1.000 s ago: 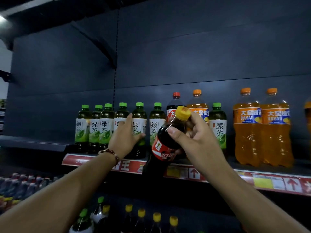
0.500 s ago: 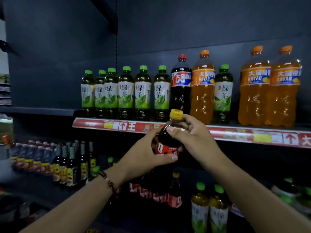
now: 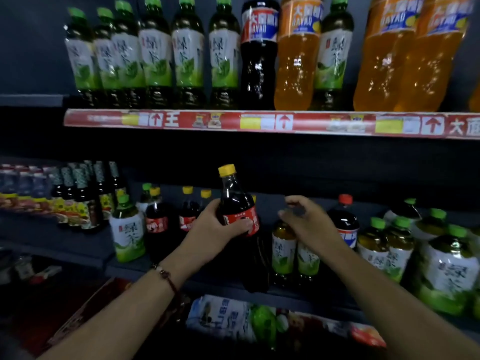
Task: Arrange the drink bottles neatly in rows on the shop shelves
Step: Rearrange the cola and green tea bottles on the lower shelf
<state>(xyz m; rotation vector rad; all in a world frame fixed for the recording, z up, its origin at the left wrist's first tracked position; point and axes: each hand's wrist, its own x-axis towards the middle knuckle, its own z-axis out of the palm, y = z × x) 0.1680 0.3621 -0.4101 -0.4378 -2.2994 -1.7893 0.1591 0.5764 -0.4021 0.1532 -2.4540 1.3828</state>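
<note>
One cola bottle, yellow-capped, upright over middle shelf front — left hand grip wrapped round its red label; right hand just beside, fingers loosely curled, holding nothing.

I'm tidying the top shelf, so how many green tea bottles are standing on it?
7. Six green tea bottles stand side by side at the left; the seventh green tea bottle stands between orange soda bottles. Others may be hidden behind.

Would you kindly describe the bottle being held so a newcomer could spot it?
Below the red price strip, at the lower shelf's middle, the left hand grips a cola bottle. It has a yellow cap and red label, and alone rises above its neighbours.
</note>
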